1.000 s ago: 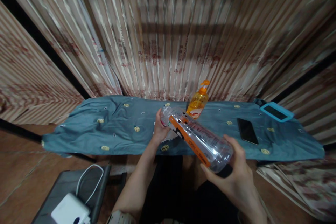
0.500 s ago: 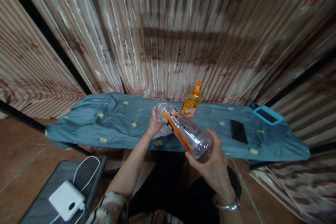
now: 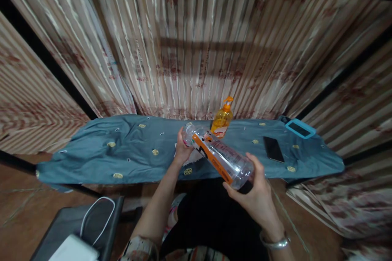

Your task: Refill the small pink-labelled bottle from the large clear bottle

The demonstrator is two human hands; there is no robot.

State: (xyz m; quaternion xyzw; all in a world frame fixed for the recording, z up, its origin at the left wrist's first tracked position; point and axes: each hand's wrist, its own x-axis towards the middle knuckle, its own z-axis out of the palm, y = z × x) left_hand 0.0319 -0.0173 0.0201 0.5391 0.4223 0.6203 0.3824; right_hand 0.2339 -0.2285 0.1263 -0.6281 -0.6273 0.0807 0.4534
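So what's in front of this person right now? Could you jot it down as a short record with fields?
Left hand: grip around the neck end of the clear plastic bottle
Right hand: holds the bottle's base end
Bottle: tilted, orange label, looks empty
Table cloth: blue-green, small gold motifs
Pump bottle: orange, upright at the back edge
Phone: dark, flat on the cloth to the right
Blue-cased device: far right corner
Backdrop: striped curtains

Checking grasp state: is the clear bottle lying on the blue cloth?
No, the clear bottle is tilted above the blue cloth, left hand at its neck, right hand at its base.
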